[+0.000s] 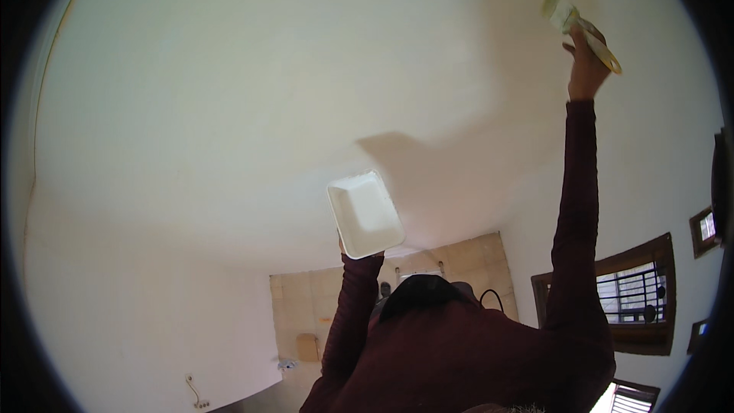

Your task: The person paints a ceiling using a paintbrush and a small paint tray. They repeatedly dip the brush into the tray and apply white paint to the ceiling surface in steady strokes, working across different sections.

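High at the upper right, my right hand is closed round the handle of a paintbrush. Its pale bristles point up and left, close to the white wall; I cannot tell whether they touch it. A white rectangular paint tray sits low in the middle, in front of the same wall. My left hand supports it from below and behind, most of the fingers hidden by the tray. The inside of the tray looks white, and any paint in it is hard to make out.
Below lies a tiled floor with a small tan box-like object on it. At the right is a wooden-framed window with bars. A socket with a cable is on the lower left wall. My arm's shadow falls across the wall.
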A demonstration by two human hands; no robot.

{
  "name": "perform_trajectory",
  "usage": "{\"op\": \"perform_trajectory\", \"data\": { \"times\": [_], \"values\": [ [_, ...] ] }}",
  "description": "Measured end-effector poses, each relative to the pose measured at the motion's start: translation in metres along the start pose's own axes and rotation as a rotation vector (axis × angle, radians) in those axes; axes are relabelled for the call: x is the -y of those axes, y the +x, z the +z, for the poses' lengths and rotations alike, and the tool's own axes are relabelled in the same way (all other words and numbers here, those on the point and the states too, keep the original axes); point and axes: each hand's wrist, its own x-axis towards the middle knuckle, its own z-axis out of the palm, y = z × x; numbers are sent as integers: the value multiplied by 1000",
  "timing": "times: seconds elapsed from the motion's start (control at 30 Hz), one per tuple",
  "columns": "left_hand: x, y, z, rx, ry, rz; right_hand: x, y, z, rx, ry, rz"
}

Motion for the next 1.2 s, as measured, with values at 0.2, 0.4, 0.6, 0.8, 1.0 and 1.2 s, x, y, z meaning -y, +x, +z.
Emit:
{"op": "perform_trajectory", "data": {
  "times": [0.2, 0.4, 0.6, 0.8, 1.0, 1.2],
  "values": [
    [25, 5, -3, 12, -266, 7, 116, -131, 24, 559, 68, 465],
    [11, 8, 4, 147, -791, -84, 155, -211, 80, 1243, -119, 513],
    [-1, 11, 25, 16, -887, -121, 129, -260, 113, 1406, -201, 177],
    [-10, 14, 36, -5, -909, -131, 120, -260, 106, 1447, -223, 182],
    [-15, 13, 38, 33, -1053, -161, 132, -238, 85, 1279, -194, 637],
    [-18, 0, 39, -29, -695, -102, 91, -260, 35, 814, 304, 1107]
  ]
}}
